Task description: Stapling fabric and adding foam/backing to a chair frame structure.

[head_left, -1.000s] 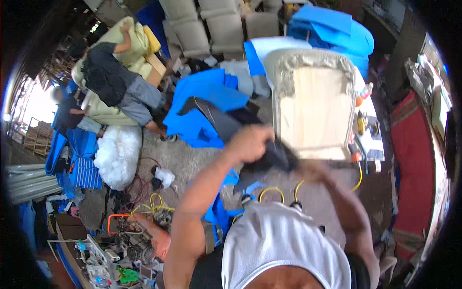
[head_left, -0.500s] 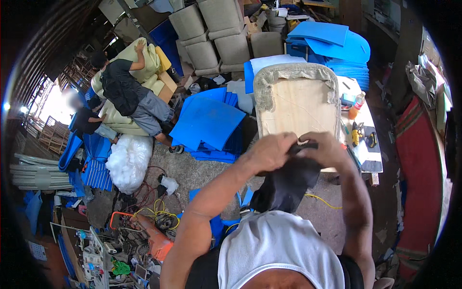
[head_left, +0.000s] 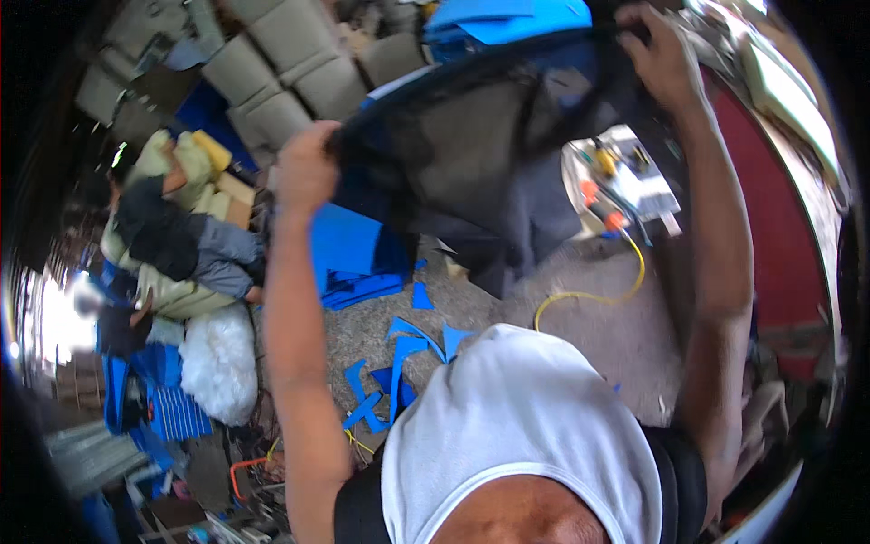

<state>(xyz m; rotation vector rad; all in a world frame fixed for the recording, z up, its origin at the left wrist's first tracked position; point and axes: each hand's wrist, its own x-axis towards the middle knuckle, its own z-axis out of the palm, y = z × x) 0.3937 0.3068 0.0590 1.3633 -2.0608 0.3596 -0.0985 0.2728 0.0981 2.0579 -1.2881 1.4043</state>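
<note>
A person, seen from above, held a large piece of black sheer cloth (head_left: 507, 204) spread wide with both arms raised. The cloth hung in loose folds just to the left of a white-topped worktable (head_left: 660, 199), covering part of it from view, and other shapes showed dimly through the weave.

The left hand (head_left: 308, 168), well left of the worktable, was clenched on the cloth's left edge. The right hand (head_left: 662, 59), above the worktable as seen here, grasped the upper right edge between thumb and fingers – motion blur hid exactly how the fingertips closed.

On the worktable sat a yellow tool (head_left: 603, 161), and a yellow cord (head_left: 589, 296) curved from its near side down across the floor. Thin blue offcuts (head_left: 399, 363) lay scattered on the concrete, nearer than the worktable and to its left. Also to its left stood a stack of blue sheets (head_left: 349, 249); farther that way were a clear bag of white stuffing (head_left: 220, 367) and a person in a dark shirt (head_left: 159, 227), leaning over pale yellow padding (head_left: 204, 186). Grey cushioned seats (head_left: 290, 54) were heaped beyond the worktable to the left – and a dark red panel (head_left: 766, 208) stood to its right.
</note>
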